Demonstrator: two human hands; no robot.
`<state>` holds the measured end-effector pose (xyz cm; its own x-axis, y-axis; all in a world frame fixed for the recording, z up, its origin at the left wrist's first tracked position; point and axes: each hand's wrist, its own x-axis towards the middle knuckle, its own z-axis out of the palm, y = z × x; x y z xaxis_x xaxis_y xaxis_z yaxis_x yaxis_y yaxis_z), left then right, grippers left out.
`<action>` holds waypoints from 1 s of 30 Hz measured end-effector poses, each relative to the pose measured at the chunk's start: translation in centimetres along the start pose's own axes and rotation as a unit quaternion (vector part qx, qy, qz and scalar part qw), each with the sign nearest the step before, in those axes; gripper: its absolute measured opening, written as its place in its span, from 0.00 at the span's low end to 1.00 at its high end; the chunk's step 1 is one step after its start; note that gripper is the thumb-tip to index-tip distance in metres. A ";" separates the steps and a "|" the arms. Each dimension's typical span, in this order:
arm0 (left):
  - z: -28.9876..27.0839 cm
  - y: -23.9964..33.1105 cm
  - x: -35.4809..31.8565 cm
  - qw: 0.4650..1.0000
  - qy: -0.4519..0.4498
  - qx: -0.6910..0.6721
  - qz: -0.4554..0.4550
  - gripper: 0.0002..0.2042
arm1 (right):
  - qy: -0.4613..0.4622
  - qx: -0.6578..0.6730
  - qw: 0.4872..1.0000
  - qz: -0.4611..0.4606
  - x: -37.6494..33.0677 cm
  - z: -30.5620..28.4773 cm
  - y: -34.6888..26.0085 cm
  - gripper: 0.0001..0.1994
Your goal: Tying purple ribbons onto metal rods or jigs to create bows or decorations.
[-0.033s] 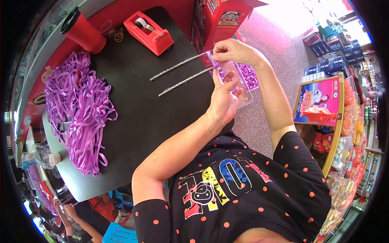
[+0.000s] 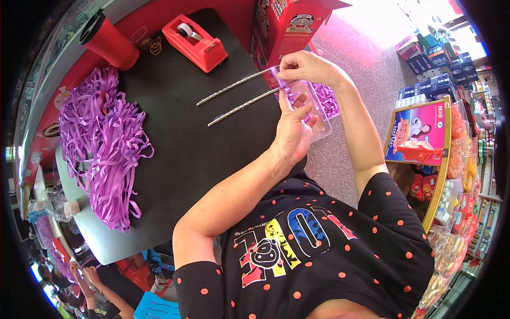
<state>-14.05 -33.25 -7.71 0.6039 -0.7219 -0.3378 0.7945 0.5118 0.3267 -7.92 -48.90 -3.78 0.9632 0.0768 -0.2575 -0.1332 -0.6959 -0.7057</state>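
Note:
My left hand [image 2: 292, 133] supports a clear plastic packet [image 2: 320, 121] at the table's right edge, fingers spread against its side. Purple ribbon pieces [image 2: 326, 98] show inside the packet. My right hand [image 2: 305, 66] pinches the packet's upper edge between thumb and fingers. Two thin twisted silver rods [image 2: 234, 87] [image 2: 241, 106] lie side by side on the black table [image 2: 175, 154], their right ends reaching my hands. Whether a finger touches the rods I cannot tell.
A big heap of purple ribbon [image 2: 106, 143] covers the table's left part. A red tape dispenser [image 2: 194, 37], a red cup [image 2: 109, 40] and a rubber band [image 2: 155, 46] sit at the far edge. A red carton [image 2: 287, 21] stands behind my hands. Shop shelves [image 2: 451, 149] line the right.

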 end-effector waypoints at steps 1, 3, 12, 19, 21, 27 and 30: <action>-0.2 -0.1 0.1 1.000 0.000 0.000 -0.001 0.36 | 0.009 -0.011 1.000 -0.001 -0.1 0.0 0.0 0.13; -0.5 -0.2 0.3 1.000 -0.010 -0.013 -0.005 0.36 | 0.032 -0.033 0.999 0.017 -0.3 0.4 -0.3 0.15; -0.4 0.0 0.2 1.000 0.000 -0.014 -0.003 0.36 | 0.040 0.185 0.980 0.066 -1.1 1.4 1.9 0.20; -0.3 0.3 -0.3 0.999 -0.007 -0.044 -0.023 0.42 | -0.036 0.584 0.809 0.067 0.6 6.2 6.9 0.17; -0.2 0.4 -0.5 0.999 0.004 -0.037 -0.025 0.43 | -0.062 0.601 0.796 0.049 1.7 7.3 7.7 0.18; -0.1 0.5 -0.7 0.998 0.011 -0.047 -0.032 0.44 | -0.219 0.707 0.661 -0.123 4.6 8.9 8.5 0.19; 0.1 0.6 -0.6 0.998 0.015 -0.052 -0.035 0.44 | -0.298 0.714 0.608 -0.178 5.1 8.8 8.6 0.20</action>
<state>-13.95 -32.54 -7.23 0.5477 -0.7441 -0.3825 0.8358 0.5077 0.2089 -6.25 -48.25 -16.97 0.7917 0.5816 0.1869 -0.4173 0.7383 -0.5299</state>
